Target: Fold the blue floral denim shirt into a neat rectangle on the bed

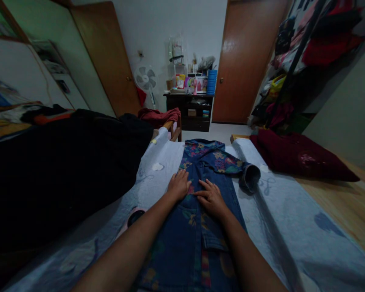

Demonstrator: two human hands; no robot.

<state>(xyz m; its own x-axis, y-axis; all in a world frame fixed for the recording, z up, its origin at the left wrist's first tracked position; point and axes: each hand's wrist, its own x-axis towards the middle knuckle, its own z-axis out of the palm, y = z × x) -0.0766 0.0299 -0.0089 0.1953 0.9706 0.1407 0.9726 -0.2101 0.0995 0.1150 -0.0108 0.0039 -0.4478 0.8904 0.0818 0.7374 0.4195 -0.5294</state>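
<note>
A blue denim garment with a colourful floral pattern (pixel 182 239) lies spread lengthwise on the light patterned bed sheet (pixel 292 219). One sleeve reaches out to the right, its dark cuff (pixel 250 178) standing open. My left hand (pixel 179 185) rests palm down on the garment's left side, fingers spread a little and holding nothing. Just right of it, my right hand (pixel 211 196) touches the cloth near the middle seam, its fingers apart. Below the hands, a pocket flap shows between my forearms.
Black cloth (pixel 63 174) is heaped at the left. A pink-rimmed dark object (pixel 136 217) lies beside my left forearm. On the right sits a maroon cushion (pixel 304 156). Beyond the bed stand a fan (pixel 146 79) and a dark cabinet (pixel 187 113).
</note>
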